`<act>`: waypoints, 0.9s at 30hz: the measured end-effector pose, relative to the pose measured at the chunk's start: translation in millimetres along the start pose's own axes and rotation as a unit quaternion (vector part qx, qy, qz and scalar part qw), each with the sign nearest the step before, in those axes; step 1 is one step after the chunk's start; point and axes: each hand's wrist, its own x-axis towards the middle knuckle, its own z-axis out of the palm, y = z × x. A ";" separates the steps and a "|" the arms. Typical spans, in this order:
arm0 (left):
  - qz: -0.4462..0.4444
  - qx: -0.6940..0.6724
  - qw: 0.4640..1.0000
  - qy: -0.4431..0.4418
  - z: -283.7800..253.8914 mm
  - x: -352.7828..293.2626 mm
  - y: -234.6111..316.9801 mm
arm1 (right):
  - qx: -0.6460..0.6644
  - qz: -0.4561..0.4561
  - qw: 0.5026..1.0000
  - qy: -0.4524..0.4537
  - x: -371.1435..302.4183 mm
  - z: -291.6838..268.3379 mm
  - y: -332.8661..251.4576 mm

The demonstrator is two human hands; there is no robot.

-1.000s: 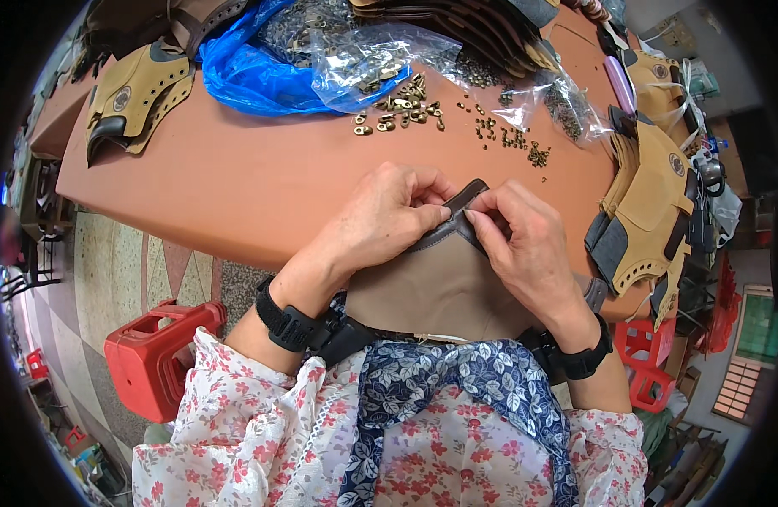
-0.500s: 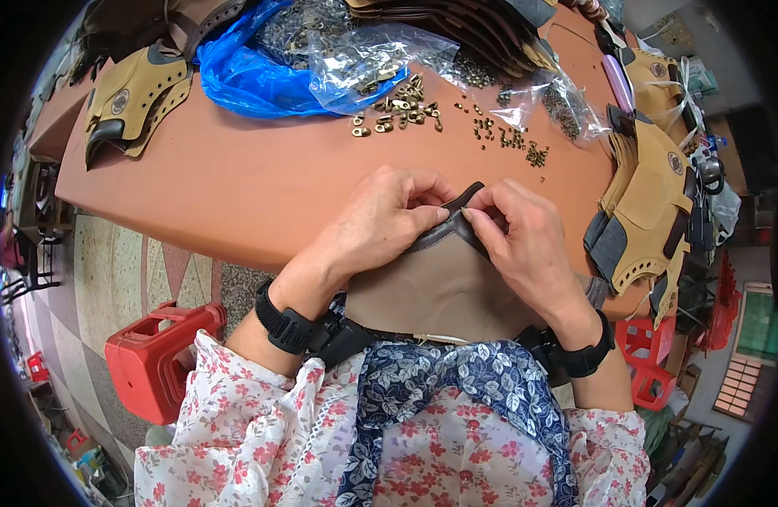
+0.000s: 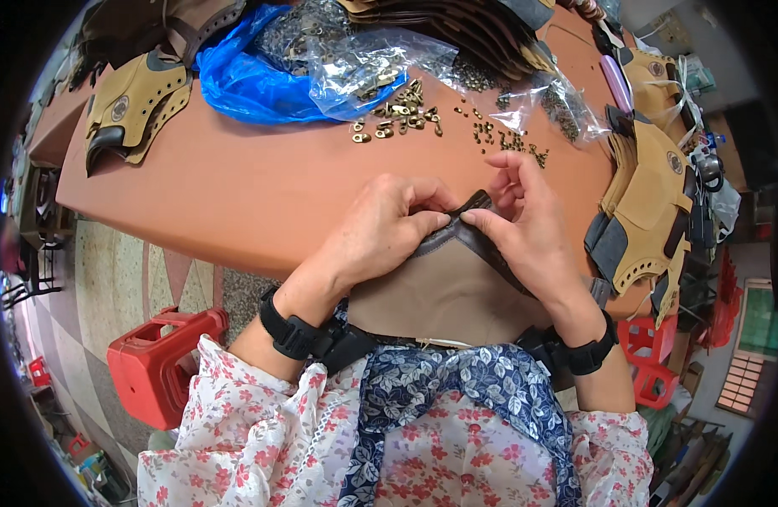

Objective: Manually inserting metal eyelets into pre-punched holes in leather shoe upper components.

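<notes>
left hand (image 3: 380,226) pinches, half-open right hand (image 3: 534,232) thumbs brown piece (image 3: 444,291) by near edge of counter (image 3: 254,190). likely supple; hold dark trim (image 3: 484,243).

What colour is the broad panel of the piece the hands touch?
The broad panel is grey-brown, best seen in the head view.

A broad taupe-brown, leather-like panel (image 3: 444,291) is held between the left hand (image 3: 393,215) and the right hand (image 3: 528,224), its smooth face turned up. Its upper edges are bordered by dark brown trim (image 3: 434,242), by which a pointed peak is formed at the top. The trim is pinched beside that peak by the left thumb and fingers and touched by the right thumb. The lower edge is seen near the lap.
</notes>
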 end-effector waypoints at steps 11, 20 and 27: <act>-0.022 -0.012 1.000 0.007 4.0 1.7 0.1 | 0.099 0.069 0.983 -0.139 4.5 -4.6 7.0; -0.043 -0.038 0.998 -0.017 2.7 4.2 1.2 | 0.137 0.042 0.979 -0.143 3.5 -8.2 15.2; -0.048 -0.031 0.998 -0.016 1.8 4.2 2.1 | 0.117 0.062 0.981 -0.144 2.8 -8.9 12.0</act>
